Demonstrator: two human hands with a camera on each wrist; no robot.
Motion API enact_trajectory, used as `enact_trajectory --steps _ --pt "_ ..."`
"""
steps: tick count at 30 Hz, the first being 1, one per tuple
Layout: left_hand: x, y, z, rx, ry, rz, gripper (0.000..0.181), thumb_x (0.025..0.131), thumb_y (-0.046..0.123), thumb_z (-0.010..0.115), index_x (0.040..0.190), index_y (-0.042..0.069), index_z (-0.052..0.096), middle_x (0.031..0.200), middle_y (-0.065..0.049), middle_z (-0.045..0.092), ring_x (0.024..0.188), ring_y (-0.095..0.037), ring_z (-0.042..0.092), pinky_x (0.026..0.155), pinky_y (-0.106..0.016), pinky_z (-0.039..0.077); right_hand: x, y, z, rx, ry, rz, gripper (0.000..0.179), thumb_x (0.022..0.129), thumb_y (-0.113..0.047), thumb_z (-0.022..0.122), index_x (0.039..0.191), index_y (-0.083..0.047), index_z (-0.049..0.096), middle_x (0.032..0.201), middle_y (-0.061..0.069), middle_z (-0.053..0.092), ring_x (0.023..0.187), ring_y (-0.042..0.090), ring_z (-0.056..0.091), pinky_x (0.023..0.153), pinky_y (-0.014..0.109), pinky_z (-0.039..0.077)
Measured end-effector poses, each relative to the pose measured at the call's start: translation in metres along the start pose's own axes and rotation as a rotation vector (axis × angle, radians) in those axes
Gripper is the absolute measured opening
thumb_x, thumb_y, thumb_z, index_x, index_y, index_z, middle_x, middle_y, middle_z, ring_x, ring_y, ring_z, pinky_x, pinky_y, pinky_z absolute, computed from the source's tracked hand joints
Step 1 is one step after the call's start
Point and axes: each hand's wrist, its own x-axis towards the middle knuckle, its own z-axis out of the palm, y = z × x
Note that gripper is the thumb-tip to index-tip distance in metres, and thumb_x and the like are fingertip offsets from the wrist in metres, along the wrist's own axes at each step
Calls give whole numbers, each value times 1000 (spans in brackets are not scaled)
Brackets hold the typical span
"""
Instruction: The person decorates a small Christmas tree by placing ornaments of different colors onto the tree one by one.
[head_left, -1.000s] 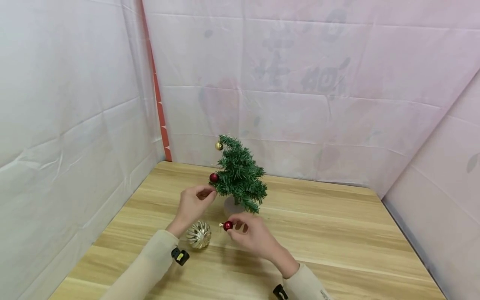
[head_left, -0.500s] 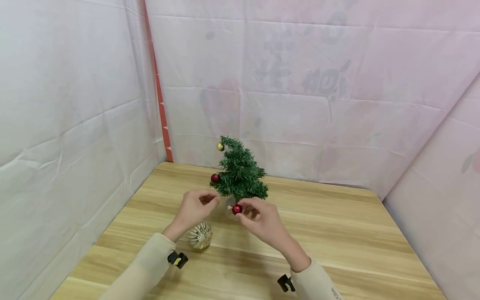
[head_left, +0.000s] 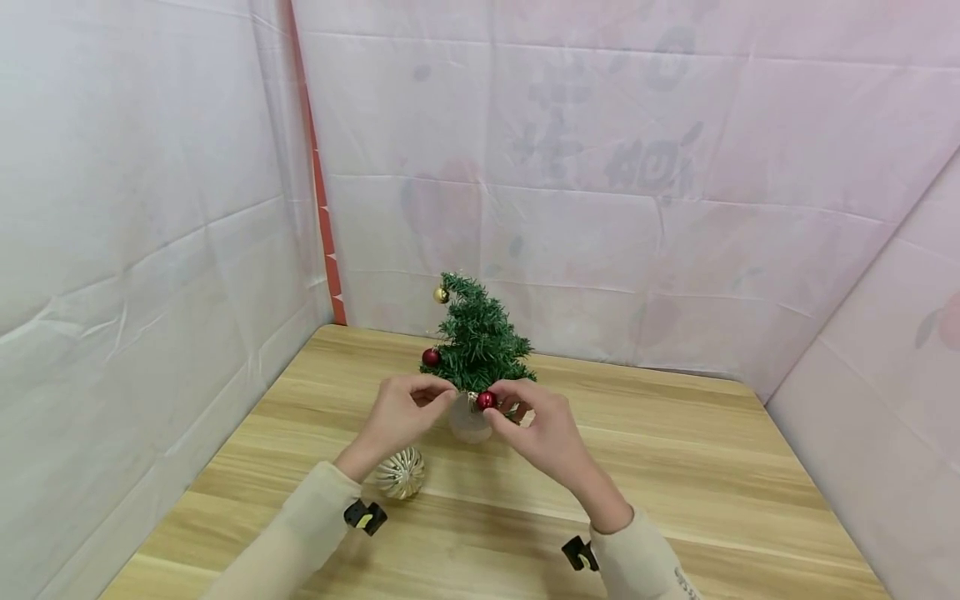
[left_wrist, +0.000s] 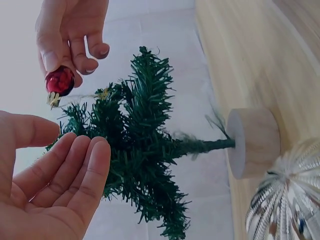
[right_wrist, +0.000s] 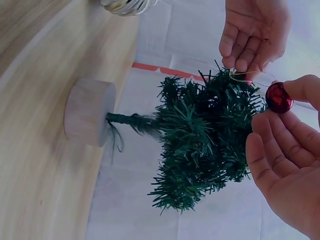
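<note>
My right hand (head_left: 543,429) pinches a small shiny red bauble (head_left: 487,401) between thumb and index finger. Its gold cap points left, and a thin gold loop (right_wrist: 252,71) trails from it toward the other hand. My left hand (head_left: 405,410) is just left of the bauble, loosely bent, thumb and fingertips near each other with a small gap in the left wrist view. Directly behind both hands stands a small green artificial Christmas tree (head_left: 480,333) on a round pale base (head_left: 470,421). A gold bauble (head_left: 441,294) hangs near its top, a dark red bauble (head_left: 431,357) lower left.
A large ribbed silver-gold ball (head_left: 401,473) sits on the wooden table (head_left: 675,467) beside the left forearm. Pale cloth walls (head_left: 600,208) enclose the table at the back and both sides.
My right hand has carried the red bauble up and to the right, to the tree's lower branches. The left hand has shifted right, closer to the bauble.
</note>
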Motion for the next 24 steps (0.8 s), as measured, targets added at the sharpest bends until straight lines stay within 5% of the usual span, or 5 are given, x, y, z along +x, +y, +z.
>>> enact_trajectory --steps 7,15,24 --pt "3 2 5 -7 -7 17 8 92 18 73 98 15 78 92 -5 76 73 -12 69 63 -25 56 4 2 -4 -23 37 12 21 89 -16 76 109 -17 72 87 -9 68 75 6 62 64 30 55" --pt "4 3 11 -18 -84 34 20 90 16 75 107 5 76 96 1 75 84 -11 71 74 -27 59 8 -1 -8 1 56 29 19 91 -17 74 110 -17 72 88 -8 70 75 7 64 64 35 56" --pt "5 4 15 18 -94 52 21 90 17 75 109 8 76 98 2 74 84 -10 70 74 -27 59 12 -3 -10 6 77 14 20 90 -15 75 110 -16 72 87 -7 69 74 10 64 64 40 56"
